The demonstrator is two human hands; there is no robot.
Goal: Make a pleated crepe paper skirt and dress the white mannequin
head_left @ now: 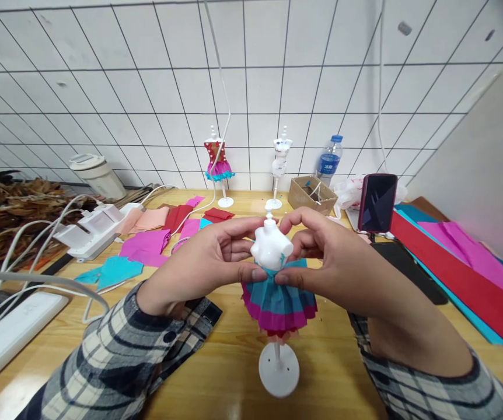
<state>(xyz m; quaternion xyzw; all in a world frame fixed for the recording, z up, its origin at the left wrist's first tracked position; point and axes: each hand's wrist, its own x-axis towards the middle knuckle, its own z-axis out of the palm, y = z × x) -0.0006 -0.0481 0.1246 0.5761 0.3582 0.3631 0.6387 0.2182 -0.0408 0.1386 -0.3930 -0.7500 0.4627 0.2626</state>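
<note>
A glossy white plastic mannequin torso [269, 246] stands upright on its round white base [279, 379] on a light wooden surface [216, 379], between the person's two hands. Around its waist hangs a layered, pleated skirt [280, 300] in teal blue over magenta, with red and pale peach edges showing below. The left hand [216, 254] and the right hand [334, 251] are both closed on the skirt's waist, thumbs pressing side by side at the front just below the torso; their other fingers curl around the torso's sides, the tips partly hidden.

Beyond the mannequin torso stand two smaller-looking forms: one in a red-and-brown bodice with a magenta and blue skirt [219, 158], the other a white form with dark marks [280, 158]. Behind it to the right are an open brown cardboard box [310, 197], a blue-capped clear bottle [329, 160] and an upright dark phone [377, 204]. To its left lie magenta scraps [146, 245], bright blue scraps [118, 270] and a white power strip [98, 233]; farther left, brown feathers [28, 210].
</note>
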